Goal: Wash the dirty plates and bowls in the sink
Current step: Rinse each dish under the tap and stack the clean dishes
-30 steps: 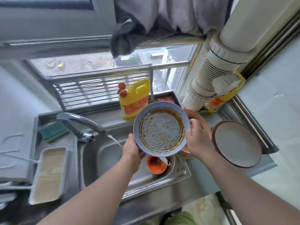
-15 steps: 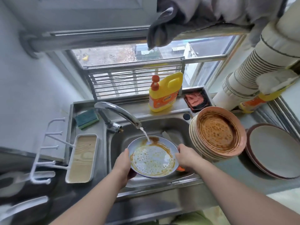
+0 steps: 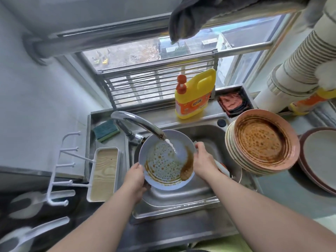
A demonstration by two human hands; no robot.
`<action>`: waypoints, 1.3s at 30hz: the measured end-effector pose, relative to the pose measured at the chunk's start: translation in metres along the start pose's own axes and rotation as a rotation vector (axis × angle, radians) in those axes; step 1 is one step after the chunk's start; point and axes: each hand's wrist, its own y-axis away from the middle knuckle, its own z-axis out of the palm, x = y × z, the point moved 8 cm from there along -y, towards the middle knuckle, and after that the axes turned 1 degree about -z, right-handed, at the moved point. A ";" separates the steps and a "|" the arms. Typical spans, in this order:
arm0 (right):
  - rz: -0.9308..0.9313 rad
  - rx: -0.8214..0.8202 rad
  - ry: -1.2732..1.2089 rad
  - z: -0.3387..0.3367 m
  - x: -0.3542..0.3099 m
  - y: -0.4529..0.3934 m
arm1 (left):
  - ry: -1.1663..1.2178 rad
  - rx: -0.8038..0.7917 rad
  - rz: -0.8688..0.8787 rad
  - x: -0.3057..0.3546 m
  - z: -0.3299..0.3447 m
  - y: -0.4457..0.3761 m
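Sink (image 3: 209,135): steel basin at frame centre; holds the blue plate and, low at its right, a partly hidden orange and white dish (image 3: 222,167).
Blue plate (image 3: 166,160): held tilted over the basin under the tap (image 3: 138,123); water stream (image 3: 171,147) lands on its upper right area.
Plate surface: brown sauce ring and droplets across the centre; thicker brown pool at the lower right rim.
Left hand (image 3: 135,176): grips the lower left rim, fingers curled beneath.
Right hand (image 3: 203,160): grips the right rim, thumb on the upper edge.
Dirty stack (image 3: 261,142): sauce-smeared plates on the tabletop, right of the sink, overlapping its rim.
Clean plates (image 3: 320,157): far right edge.
Tray (image 3: 103,173): left of the sink, wood-grain base.
Sponge (image 3: 106,130): behind the tray.
Detergent bottle (image 3: 194,95): on the ledge behind the basin.
Open room: bare basin floor below the plate.
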 end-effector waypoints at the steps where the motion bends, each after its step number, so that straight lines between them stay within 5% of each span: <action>1: -0.038 0.024 0.032 -0.008 -0.004 0.000 | 0.048 -0.007 -0.054 -0.006 0.005 0.000; 9: -0.245 0.196 0.285 -0.068 -0.031 0.016 | 0.135 -0.101 -0.199 -0.032 0.061 0.009; 15: -0.016 0.067 0.436 -0.092 -0.021 0.003 | 0.170 -0.156 -0.270 -0.048 0.078 0.013; 23: 0.144 -0.023 0.227 -0.046 0.019 0.003 | 0.019 -0.126 -0.023 0.008 0.041 0.011; 30: 0.066 0.060 0.003 -0.003 0.003 0.007 | -0.081 -0.123 0.279 0.044 0.013 0.005; 39: -0.127 0.180 0.150 -0.020 -0.027 0.005 | 0.040 -0.068 0.107 0.015 0.008 -0.009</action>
